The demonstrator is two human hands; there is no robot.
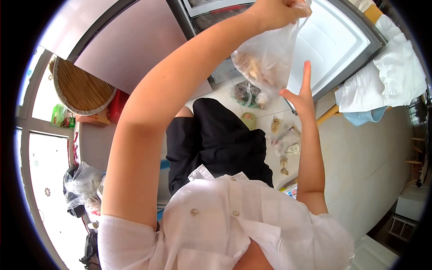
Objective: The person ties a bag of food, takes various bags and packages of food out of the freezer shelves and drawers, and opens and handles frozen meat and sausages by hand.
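Partway, seemingly: your left hand (280,11) clutches filled bag (265,60); your right hand (303,100) spreads, grasping nothing. Fridge door (335,42) open; other bags (247,93) lie untouched on floor (360,146).

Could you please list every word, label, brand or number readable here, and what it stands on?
No text can be read.
Green-and-white printed package, far left: too small to read.
Blue, white and yellow packet, low centre: too small and blurred.
Clear plastic bag in the left hand: no lettering visible.
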